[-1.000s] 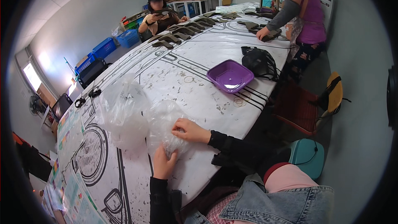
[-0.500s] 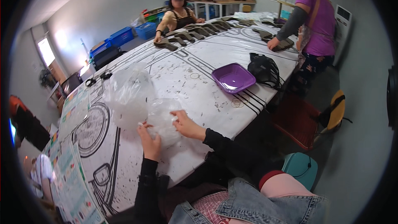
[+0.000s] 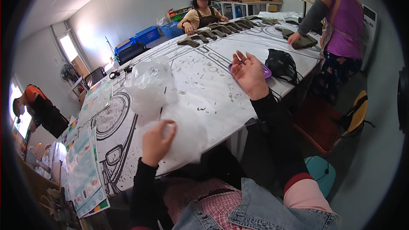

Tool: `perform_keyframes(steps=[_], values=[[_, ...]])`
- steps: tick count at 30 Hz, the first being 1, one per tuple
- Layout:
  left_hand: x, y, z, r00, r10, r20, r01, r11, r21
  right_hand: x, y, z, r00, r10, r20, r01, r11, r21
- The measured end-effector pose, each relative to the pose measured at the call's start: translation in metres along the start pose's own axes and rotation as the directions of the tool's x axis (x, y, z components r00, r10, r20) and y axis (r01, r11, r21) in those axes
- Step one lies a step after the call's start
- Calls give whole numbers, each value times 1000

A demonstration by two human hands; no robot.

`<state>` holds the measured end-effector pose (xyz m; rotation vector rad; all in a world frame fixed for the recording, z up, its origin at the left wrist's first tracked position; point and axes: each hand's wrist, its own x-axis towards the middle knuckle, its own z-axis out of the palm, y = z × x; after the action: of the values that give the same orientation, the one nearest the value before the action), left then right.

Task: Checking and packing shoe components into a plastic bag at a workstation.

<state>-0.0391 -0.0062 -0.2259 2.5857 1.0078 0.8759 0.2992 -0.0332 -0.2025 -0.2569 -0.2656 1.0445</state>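
Observation:
On the near part of the table lies a thin, clear plastic bag, flattened and partly blurred. My left hand is at its left edge, fingers curled in and thumb close to the index finger, gripping the bag; the exact grip is partly hidden. My right hand is raised farther right, palm up and fingers stretched, with nothing in it. It is in front of a purple plastic basin, hiding most of it. Beyond the left hand stands a bulging clear plastic bag with bunched plastic in it.
A black mesh bag lies right of the basin. Across the table, one person handles a row of dark green pieces; another in purple works at the right. Printed sheets cover the left edge. A red chair stands right.
My right hand has let go of the near bag and moved right and away, over the basin. My left hand and the bag are lower in view, and the view has shifted left.

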Motion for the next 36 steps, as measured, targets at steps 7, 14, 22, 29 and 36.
perform_keyframes(steps=[7,14,22,29,36], values=[[-12,70,12,978,108,179,-112,994,9,-7,18,35,991,19,136,-15,1000,-27],[-8,84,29,967,203,152,-154,946,-286,1,43,40,1000,10,25,-13,992,123],[6,117,54,854,126,504,90,919,-383,-6,43,35,992,-96,-83,109,978,178],[1,103,74,850,100,518,229,814,-534,-6,63,32,999,-8,-39,14,988,153],[0,107,69,818,87,569,276,807,-521,-10,60,31,999,-19,-43,25,990,141]])
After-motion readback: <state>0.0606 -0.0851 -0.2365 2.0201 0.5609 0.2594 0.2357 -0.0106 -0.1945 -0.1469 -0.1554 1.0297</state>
